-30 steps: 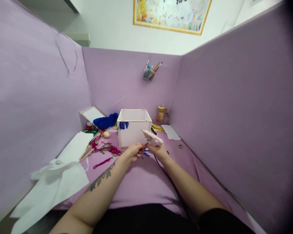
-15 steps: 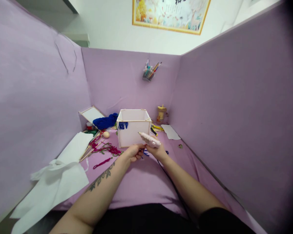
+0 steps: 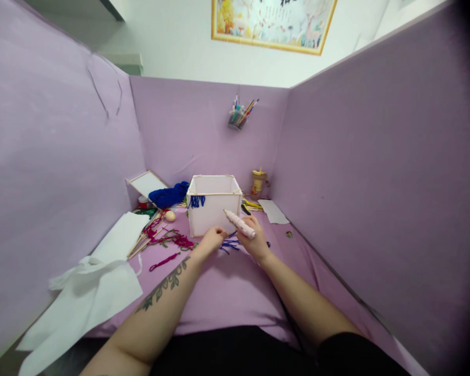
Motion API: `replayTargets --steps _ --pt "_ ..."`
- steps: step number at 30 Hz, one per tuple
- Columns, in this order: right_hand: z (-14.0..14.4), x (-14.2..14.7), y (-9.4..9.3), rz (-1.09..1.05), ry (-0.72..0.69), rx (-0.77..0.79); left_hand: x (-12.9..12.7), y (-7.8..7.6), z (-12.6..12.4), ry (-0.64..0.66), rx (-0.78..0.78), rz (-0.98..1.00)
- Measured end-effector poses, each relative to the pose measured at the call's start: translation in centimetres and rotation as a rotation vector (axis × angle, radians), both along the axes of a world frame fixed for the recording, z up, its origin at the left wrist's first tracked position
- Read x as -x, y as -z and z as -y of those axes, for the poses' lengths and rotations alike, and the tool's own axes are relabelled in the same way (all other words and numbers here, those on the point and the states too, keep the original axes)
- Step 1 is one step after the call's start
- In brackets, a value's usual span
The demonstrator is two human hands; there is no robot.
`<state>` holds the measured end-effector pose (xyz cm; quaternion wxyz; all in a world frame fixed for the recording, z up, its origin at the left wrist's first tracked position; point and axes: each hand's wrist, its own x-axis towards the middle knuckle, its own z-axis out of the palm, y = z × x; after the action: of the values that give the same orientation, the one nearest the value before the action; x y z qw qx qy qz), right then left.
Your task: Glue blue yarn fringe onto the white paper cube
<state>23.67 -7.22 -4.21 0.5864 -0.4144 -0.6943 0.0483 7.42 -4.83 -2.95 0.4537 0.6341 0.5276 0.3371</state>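
Note:
In my right hand is a pale pink hot glue gun, its nozzle tilted up and left in front of the white box. My left hand is by the box's lower front edge, its fingers curled together; whatever they may hold is hidden. Strands of blue yarn lie on the cloth between my hands. A blue yarn fringe hangs at the box's upper left front. The box has an open top and thin wooden sticks along its edges.
Left of the box lie a blue yarn skein, magenta yarn, a small round ball, sticks and white sheets. Behind to the right stand a yellow-lidded cup and pliers. Purple panels enclose the table.
My hands have come apart: the left moved slightly up and away from the blue strands, which now show more fully. The glue gun has turned in my right hand.

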Motion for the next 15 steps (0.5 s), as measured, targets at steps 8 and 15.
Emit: replayTargets --steps 8,15 --pt "-0.1 0.2 0.2 -0.057 0.005 0.047 -1.1 -0.6 1.5 0.130 -0.079 0.233" --pt "-0.2 0.3 0.3 -0.062 -0.009 0.048 -1.2 0.4 1.0 0.169 0.021 0.249"
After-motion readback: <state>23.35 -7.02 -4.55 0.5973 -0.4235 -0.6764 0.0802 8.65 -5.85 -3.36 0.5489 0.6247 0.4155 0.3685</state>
